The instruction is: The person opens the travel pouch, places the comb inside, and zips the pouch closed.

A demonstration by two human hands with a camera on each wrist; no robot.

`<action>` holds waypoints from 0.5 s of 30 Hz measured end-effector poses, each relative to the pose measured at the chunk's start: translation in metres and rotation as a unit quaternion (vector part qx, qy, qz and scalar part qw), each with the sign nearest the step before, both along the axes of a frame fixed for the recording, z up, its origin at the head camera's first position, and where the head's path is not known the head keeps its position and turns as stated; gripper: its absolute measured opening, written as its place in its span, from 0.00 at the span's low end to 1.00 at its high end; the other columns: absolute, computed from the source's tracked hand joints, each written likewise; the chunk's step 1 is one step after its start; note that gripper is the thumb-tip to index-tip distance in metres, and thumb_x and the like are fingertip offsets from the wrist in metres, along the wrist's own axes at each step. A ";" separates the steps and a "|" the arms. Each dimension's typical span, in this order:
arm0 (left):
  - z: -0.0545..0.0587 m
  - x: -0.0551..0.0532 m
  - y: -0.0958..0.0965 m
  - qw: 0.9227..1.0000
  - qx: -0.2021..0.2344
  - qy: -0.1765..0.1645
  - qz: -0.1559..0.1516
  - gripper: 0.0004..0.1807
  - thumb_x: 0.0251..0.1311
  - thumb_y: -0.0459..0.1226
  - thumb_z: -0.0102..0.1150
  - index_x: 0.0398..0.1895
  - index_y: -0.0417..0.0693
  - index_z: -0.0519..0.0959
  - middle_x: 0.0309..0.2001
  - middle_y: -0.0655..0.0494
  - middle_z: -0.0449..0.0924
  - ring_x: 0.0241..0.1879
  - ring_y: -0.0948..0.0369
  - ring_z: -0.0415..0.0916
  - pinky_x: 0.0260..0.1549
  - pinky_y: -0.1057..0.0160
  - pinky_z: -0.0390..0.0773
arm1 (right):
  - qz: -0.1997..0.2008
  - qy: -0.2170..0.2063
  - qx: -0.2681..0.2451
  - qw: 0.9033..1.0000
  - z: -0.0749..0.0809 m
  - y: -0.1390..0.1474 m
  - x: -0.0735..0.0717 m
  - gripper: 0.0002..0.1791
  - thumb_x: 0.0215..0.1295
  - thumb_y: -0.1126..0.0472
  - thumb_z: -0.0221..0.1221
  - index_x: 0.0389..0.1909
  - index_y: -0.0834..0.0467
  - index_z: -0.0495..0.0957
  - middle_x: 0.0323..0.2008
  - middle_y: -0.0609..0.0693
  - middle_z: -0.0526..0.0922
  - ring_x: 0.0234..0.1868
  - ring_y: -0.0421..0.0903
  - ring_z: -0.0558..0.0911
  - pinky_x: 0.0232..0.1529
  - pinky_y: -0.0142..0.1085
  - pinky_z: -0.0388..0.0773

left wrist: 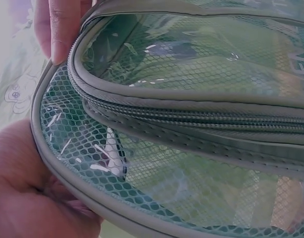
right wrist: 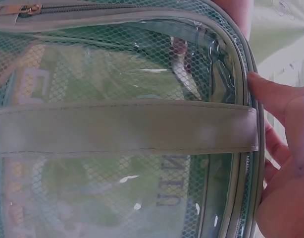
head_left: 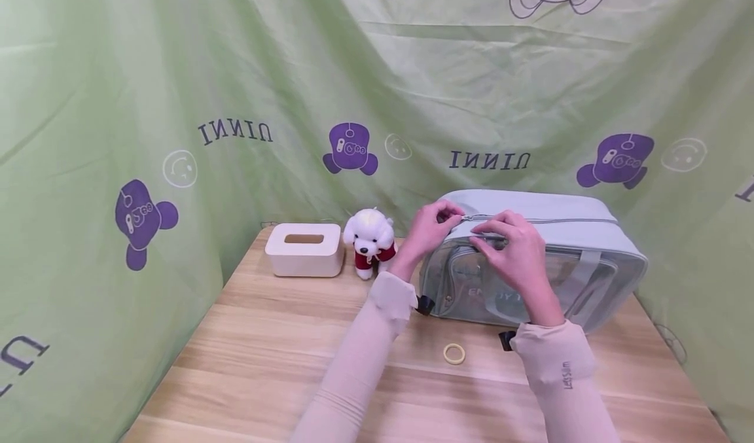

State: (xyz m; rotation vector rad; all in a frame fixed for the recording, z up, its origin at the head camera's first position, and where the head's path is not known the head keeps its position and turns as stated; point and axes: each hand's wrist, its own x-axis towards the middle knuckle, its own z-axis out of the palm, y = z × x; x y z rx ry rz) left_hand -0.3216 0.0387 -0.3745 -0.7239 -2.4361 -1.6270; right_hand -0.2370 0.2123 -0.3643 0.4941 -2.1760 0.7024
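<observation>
A pale grey-green toiletry bag (head_left: 565, 233) with clear, mesh-backed sides stands on the right of the table. Along its top runs a zipper (head_left: 548, 220), which looks closed. At the zipper's left end my left hand (head_left: 429, 230) pinches the zipper pull between thumb and index finger; the pull is mostly hidden. My right hand (head_left: 518, 250) grips the bag's upper front edge just beside it, thumb on the front, fingers above. The right wrist view shows the bag's strap (right wrist: 122, 129) and a gold front-pocket zipper pull (right wrist: 29, 9).
A plush white dog (head_left: 368, 240) in a red outfit sits left of the bag. Beyond it is a cream tissue box (head_left: 303, 256). A yellow ring (head_left: 453, 354) lies on the wooden table (head_left: 265, 364) in front. A patterned green curtain (head_left: 294, 70) hangs behind.
</observation>
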 end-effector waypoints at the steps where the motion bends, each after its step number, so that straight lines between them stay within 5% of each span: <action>1: 0.000 0.000 0.000 1.000 0.003 0.005 0.001 0.07 0.71 0.35 0.63 0.47 0.44 0.86 0.39 0.51 0.85 0.35 0.66 0.75 0.36 0.73 0.73 | 0.002 0.002 -0.002 1.000 -0.001 0.000 0.000 0.09 0.51 0.65 0.78 0.34 0.55 0.90 0.33 0.53 0.84 0.37 0.54 0.80 0.35 0.47 0.71; 15: 0.002 -0.001 -0.009 0.999 -0.006 0.023 0.048 0.06 0.69 0.35 0.64 0.44 0.46 0.86 0.36 0.53 0.85 0.33 0.65 0.76 0.35 0.73 0.75 | 0.006 -0.001 -0.017 1.000 0.001 0.001 0.000 0.10 0.49 0.66 0.79 0.33 0.56 0.90 0.32 0.53 0.83 0.34 0.51 0.79 0.36 0.43 0.69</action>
